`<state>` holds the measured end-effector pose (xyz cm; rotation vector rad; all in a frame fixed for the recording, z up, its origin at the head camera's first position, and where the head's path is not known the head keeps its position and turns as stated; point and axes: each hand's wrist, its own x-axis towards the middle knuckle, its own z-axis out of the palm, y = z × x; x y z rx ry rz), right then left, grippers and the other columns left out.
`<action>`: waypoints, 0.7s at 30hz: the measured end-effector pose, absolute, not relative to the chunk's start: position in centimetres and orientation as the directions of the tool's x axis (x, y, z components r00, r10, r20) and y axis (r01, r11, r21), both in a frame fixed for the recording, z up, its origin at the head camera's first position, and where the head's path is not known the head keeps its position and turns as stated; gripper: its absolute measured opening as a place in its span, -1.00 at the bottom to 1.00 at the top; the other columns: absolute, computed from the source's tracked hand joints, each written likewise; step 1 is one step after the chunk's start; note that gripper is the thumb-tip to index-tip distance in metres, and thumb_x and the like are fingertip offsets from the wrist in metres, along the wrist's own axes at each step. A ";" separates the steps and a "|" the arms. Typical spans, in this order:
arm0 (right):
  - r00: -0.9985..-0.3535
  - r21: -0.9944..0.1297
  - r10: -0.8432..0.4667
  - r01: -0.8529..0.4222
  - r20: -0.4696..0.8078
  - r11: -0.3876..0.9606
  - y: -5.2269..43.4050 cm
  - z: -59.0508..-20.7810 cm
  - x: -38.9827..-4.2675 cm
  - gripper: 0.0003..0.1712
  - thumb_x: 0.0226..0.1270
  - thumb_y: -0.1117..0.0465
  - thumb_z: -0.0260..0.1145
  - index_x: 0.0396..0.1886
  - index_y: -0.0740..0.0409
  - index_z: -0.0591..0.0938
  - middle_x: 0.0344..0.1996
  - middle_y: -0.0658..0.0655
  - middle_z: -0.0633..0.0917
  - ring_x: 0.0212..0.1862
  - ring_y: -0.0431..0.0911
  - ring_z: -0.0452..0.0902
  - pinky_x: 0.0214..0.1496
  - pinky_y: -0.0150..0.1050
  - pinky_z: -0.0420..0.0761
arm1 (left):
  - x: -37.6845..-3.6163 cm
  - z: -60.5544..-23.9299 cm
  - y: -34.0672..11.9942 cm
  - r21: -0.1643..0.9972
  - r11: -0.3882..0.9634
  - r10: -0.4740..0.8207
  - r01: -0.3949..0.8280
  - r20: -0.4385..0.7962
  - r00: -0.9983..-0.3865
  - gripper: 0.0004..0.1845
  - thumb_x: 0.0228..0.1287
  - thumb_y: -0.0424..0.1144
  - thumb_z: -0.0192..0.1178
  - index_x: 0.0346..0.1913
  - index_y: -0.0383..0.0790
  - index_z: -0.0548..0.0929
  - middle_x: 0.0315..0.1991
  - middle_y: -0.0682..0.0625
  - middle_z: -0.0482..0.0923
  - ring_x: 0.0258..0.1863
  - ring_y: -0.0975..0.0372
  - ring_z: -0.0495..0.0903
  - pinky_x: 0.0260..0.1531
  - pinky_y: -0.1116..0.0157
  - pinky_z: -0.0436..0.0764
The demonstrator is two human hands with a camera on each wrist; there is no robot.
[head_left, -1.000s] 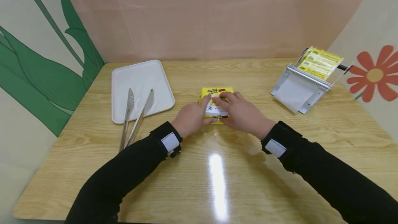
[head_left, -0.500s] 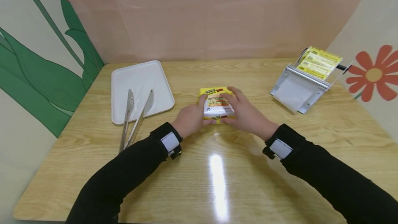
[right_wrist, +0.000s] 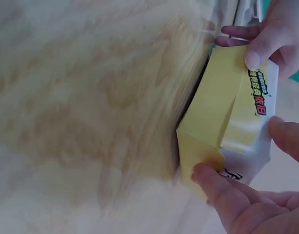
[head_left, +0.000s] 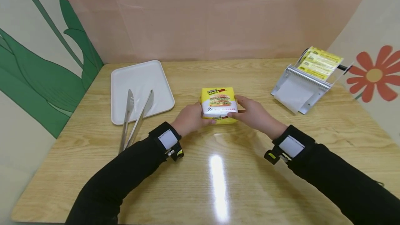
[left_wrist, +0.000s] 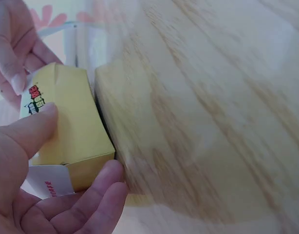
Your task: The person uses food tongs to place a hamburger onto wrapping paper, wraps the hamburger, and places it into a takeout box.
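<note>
A yellow and white burger box, its lid shut and printed with a burger, is at the middle of the table between the two hands. My left hand grips its left side; in the left wrist view the thumb lies on the yellow front and the fingers curl round the end. At the right side my right hand holds the box, thumb on the front right corner. Fingers of that hand press the box's end in the right wrist view. Whether the box's bottom touches the table cannot be told.
Metal tongs lean with their tips on a white tray at the back left. At the back right stands a metal dispenser with a strip of yellow printed labels. Walls border the table.
The right hand has come off the box's top and moved right and down to its right side. The left fingers have shifted from the top edge to the left side, baring the printed lid.
</note>
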<state>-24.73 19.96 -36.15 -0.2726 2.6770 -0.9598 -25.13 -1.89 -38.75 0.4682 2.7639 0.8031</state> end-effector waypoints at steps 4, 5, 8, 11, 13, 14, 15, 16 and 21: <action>-0.933 -0.756 -0.250 0.036 -0.260 0.654 20.1 -36.3 -24.7 -0.03 0.32 0.18 0.36 0.53 0.27 -0.01 0.41 0.44 0.21 0.40 0.24 0.18 0.28 0.08 0.37 | -25.3 -38.6 -2.0 0.592 0.781 0.350 0.198 -0.152 -0.924 -0.47 0.09 0.07 0.42 0.00 -0.20 0.60 -0.42 0.03 0.56 -0.49 0.23 0.47 -0.48 0.34 0.43; -0.929 -0.783 -0.246 0.067 -0.275 0.619 20.0 -36.3 -24.7 -0.02 0.31 0.22 0.36 0.53 0.26 -0.03 0.40 0.45 0.22 0.40 0.22 0.19 0.28 0.07 0.37 | -25.4 -38.6 -2.0 0.599 0.779 0.341 0.183 -0.161 -0.926 -0.49 0.07 0.07 0.44 -0.04 -0.20 0.61 -0.43 0.03 0.55 -0.49 0.24 0.47 -0.48 0.35 0.42; -0.924 -0.829 -0.238 0.130 -0.300 0.544 19.9 -36.1 -24.6 -0.02 0.30 0.32 0.34 0.53 0.25 -0.06 0.37 0.47 0.27 0.36 0.19 0.29 0.25 0.03 0.41 | -25.5 -38.5 -1.9 0.612 0.774 0.329 0.164 -0.167 -0.929 -0.53 0.02 0.06 0.47 -0.15 -0.19 0.64 -0.45 0.04 0.56 -0.49 0.24 0.46 -0.49 0.35 0.40; -0.919 -0.850 -0.252 0.142 -0.304 0.507 19.7 -36.0 -24.5 -0.02 0.30 0.40 0.30 0.53 0.27 -0.10 0.36 0.50 0.25 0.33 0.20 0.32 0.26 0.02 0.41 | -25.5 -38.4 -1.7 0.592 0.783 0.338 0.191 -0.148 -0.929 -0.53 0.00 0.07 0.48 -0.15 -0.20 0.65 -0.46 0.02 0.57 -0.51 0.22 0.47 -0.49 0.34 0.40; -0.913 -0.854 -0.274 0.132 -0.303 0.503 19.7 -36.1 -24.5 -0.03 0.33 0.42 0.26 0.53 0.27 -0.14 0.37 0.49 0.23 0.34 0.19 0.30 0.27 0.02 0.40 | -25.4 -38.3 -1.6 0.566 0.795 0.347 0.219 -0.129 -0.929 -0.49 0.01 0.07 0.48 -0.08 -0.20 0.64 -0.43 0.03 0.58 -0.49 0.22 0.47 -0.46 0.34 0.40; -0.912 -0.847 -0.289 0.105 -0.291 0.521 19.8 -36.2 -24.4 -0.03 0.34 0.42 0.25 0.53 0.27 -0.15 0.38 0.49 0.22 0.35 0.20 0.29 0.28 0.02 0.39 | -25.3 -38.3 -1.6 0.553 0.801 0.348 0.227 -0.122 -0.929 -0.46 0.00 0.08 0.47 -0.05 -0.20 0.64 -0.41 0.02 0.58 -0.48 0.21 0.48 -0.45 0.33 0.41; -0.913 -0.835 -0.303 0.068 -0.273 0.546 19.9 -36.4 -24.4 -0.04 0.34 0.41 0.24 0.53 0.29 -0.16 0.38 0.50 0.22 0.35 0.21 0.28 0.27 0.03 0.39 | -25.2 -38.3 -1.7 0.540 0.808 0.348 0.234 -0.117 -0.930 -0.44 0.01 0.09 0.47 -0.02 -0.20 0.63 -0.39 0.01 0.59 -0.47 0.21 0.49 -0.43 0.33 0.41; -0.915 -0.818 -0.316 0.026 -0.251 0.575 20.0 -36.6 -24.4 -0.05 0.35 0.40 0.24 0.53 0.31 -0.15 0.37 0.50 0.22 0.35 0.22 0.28 0.27 0.03 0.39 | -25.1 -38.3 -1.7 0.533 0.812 0.348 0.238 -0.113 -0.931 -0.42 0.01 0.09 0.46 0.01 -0.21 0.62 -0.36 0.00 0.60 -0.45 0.20 0.50 -0.41 0.32 0.43; -0.924 -0.697 -0.331 -0.111 -0.189 0.708 20.4 -37.5 -24.3 -0.02 0.31 0.32 0.32 0.52 0.34 -0.09 0.34 0.53 0.26 0.24 0.29 0.41 0.17 0.04 0.49 | -25.1 -38.9 -2.0 0.555 0.800 0.356 0.228 -0.133 -0.925 -0.33 0.03 0.14 0.43 0.12 -0.19 0.55 -0.15 -0.03 0.65 -0.29 0.21 0.54 -0.23 0.29 0.49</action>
